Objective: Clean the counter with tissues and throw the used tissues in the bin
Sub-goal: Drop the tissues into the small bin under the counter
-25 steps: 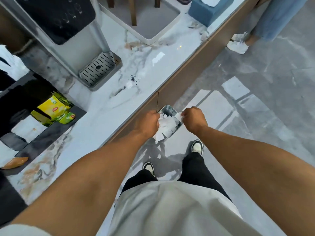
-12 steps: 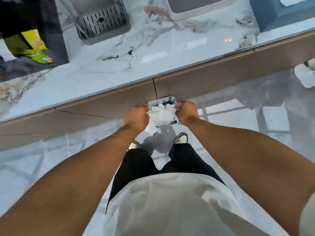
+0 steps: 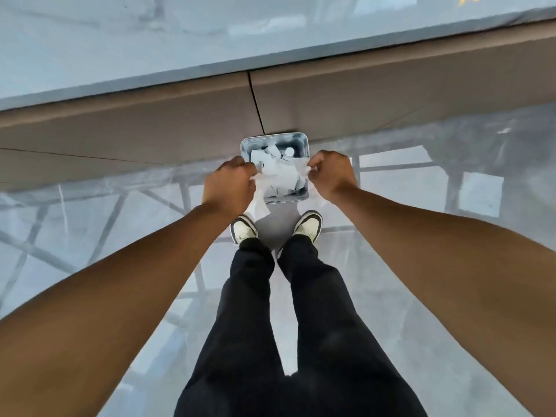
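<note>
Fingertips (image 3: 252, 173) of left hand (image 3: 230, 188) and right hand (image 3: 331, 173) are pinching crumpled white tissue (image 3: 281, 176), stretching it over the square grey bin (image 3: 274, 139) at twelve o'clock of the feet, apparently for dropping.

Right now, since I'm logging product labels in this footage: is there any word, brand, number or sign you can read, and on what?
None can be read.
The bin shows no label on its rim or walls.
The used tissues, pinched between the left hand and right hand, are plain white.
The shoes show no legible logo.
The counter is blurred and bare of text.
</note>
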`<state>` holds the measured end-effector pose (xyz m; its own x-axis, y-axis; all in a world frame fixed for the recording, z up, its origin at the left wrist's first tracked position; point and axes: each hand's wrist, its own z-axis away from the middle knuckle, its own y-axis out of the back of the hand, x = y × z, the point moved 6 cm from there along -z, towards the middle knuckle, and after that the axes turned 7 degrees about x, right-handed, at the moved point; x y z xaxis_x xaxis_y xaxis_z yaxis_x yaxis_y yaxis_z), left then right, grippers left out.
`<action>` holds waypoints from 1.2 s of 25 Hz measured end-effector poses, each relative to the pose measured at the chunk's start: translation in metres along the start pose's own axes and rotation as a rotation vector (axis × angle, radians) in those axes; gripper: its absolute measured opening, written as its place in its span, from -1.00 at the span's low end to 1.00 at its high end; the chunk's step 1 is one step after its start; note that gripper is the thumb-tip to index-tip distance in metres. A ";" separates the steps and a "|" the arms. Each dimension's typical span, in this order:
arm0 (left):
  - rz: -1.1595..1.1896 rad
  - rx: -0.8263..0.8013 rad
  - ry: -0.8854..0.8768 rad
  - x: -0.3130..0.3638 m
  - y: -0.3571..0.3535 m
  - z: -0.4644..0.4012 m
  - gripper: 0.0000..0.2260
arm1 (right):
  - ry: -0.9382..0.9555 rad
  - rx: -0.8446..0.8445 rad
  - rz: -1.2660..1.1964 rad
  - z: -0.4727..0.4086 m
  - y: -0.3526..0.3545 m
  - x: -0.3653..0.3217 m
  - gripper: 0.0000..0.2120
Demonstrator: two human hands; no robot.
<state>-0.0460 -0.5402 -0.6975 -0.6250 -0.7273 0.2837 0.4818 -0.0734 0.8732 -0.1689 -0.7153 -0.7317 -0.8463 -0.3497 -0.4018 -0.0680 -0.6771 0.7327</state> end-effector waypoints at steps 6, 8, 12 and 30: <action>-0.117 -0.046 -0.032 -0.022 -0.086 -0.048 -0.77 | 0.064 -0.006 -0.003 -0.058 -0.073 0.021 -0.81; -0.139 -0.059 -0.066 -0.022 -0.106 -0.062 -0.75 | 0.064 -0.017 0.005 -0.070 -0.091 0.027 -0.81; -0.164 -0.084 -0.057 -0.024 -0.140 -0.092 -0.72 | 0.129 -0.016 0.084 -0.093 -0.123 0.028 -0.78; -0.154 -0.068 -0.036 -0.025 -0.123 -0.080 -0.53 | 0.213 -0.140 0.140 -0.069 -0.131 0.006 -0.31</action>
<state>-0.0402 -0.5672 -0.8434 -0.7157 -0.6789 0.1637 0.4183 -0.2290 0.8790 -0.1293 -0.6733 -0.8679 -0.7111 -0.5644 -0.4193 0.1279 -0.6902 0.7122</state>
